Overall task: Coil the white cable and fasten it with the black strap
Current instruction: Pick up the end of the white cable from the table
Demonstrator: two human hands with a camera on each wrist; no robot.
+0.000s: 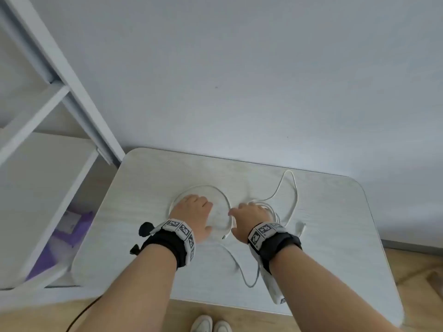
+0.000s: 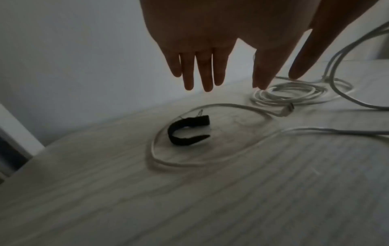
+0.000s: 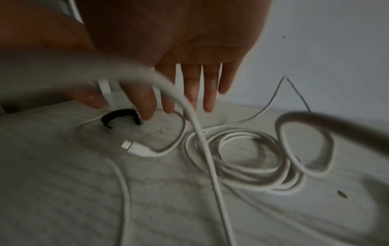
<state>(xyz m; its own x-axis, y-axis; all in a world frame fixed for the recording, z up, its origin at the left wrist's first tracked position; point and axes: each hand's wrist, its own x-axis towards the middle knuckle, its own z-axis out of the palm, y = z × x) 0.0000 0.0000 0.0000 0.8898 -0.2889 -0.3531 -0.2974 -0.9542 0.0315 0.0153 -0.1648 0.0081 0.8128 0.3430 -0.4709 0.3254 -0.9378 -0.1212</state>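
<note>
The white cable (image 1: 203, 186) lies loose on the pale table (image 1: 335, 212). One wide loop (image 2: 231, 105) rings the black strap (image 2: 189, 120), which lies curled in a C. To the right, several turns form a small coil (image 3: 242, 158), and a connector (image 3: 134, 148) rests between coil and strap. My left hand (image 1: 193, 210) hovers palm down over the strap (image 3: 120, 111) with straight fingers (image 2: 207, 74) and hides it in the head view. My right hand (image 1: 250, 215) floats above the coil, fingers (image 3: 210, 93) also straight. Neither hand grips anything.
A white shelf unit (image 1: 48, 188) stands left of the table with a purple item (image 1: 72, 226) low inside. The wall runs just behind the table. More cable trails toward the front edge (image 1: 249, 283). A blurred white strand (image 3: 206, 149) passes close before the right wrist camera.
</note>
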